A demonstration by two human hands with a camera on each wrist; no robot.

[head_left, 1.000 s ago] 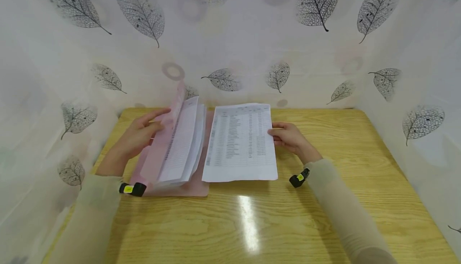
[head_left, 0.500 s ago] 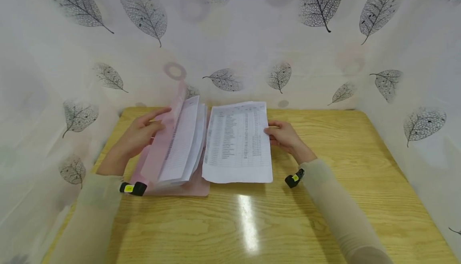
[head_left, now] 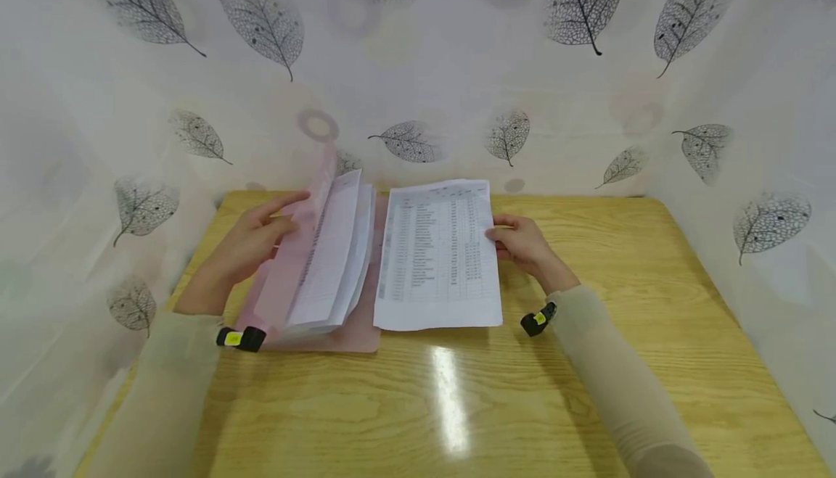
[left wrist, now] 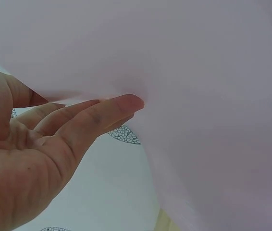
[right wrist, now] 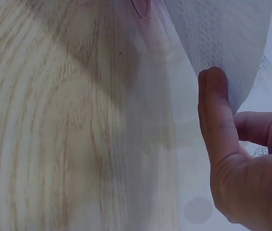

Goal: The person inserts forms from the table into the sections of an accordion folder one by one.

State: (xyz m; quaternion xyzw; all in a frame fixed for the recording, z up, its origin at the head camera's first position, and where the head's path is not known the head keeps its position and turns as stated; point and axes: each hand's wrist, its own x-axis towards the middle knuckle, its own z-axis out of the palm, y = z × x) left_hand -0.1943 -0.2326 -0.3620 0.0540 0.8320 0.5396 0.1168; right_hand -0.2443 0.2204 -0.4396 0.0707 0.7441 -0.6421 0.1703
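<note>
A pink translucent folder (head_left: 359, 340) lies spread on the left part of the table, its front cover raised at a slant. My left hand (head_left: 244, 242) pinches the edge of that cover; in the left wrist view the hand (left wrist: 44, 139) has thumb and fingers on either side of the pink sheet. White papers (head_left: 329, 260) stand fanned inside the folder. To the right, a printed sheet of paper (head_left: 437, 260) with a table of rows is held up by my right hand (head_left: 525, 246), pinched at its right edge. The right wrist view shows the hand (right wrist: 232, 139) with fingers behind the sheet (right wrist: 227, 43).
Everything rests over a light wooden table (head_left: 353, 413) with a bright reflection in front. A pale curtain (head_left: 444, 86) printed with leaves surrounds the table at the back and sides. Each wrist wears a small black camera, such as the right one (head_left: 538, 320).
The printed sheet and my right hand shifted slightly left, then back right, and the sheet's left edge is now a little farther from the folder's papers. The left hand stays in place.
</note>
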